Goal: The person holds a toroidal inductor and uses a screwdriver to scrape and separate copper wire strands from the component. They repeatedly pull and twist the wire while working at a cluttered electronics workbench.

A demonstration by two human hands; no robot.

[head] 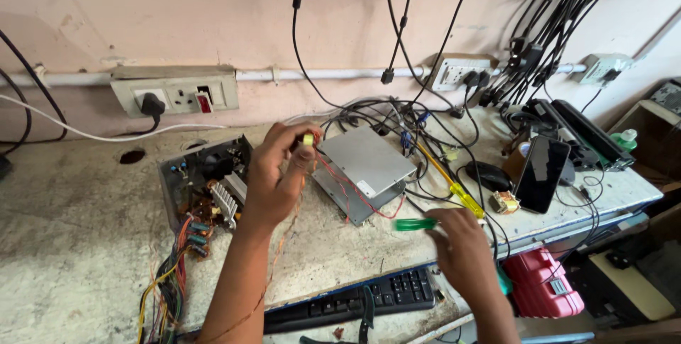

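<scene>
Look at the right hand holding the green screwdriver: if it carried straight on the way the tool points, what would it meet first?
The right hand aims the green screwdriver leftward, so it would probably meet the left forearm first, though depth is unclear.

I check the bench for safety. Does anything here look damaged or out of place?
Yes. The power supply box lies open, its coloured wires spilling over the bench edge. The keyboard also overhangs that edge.
</scene>
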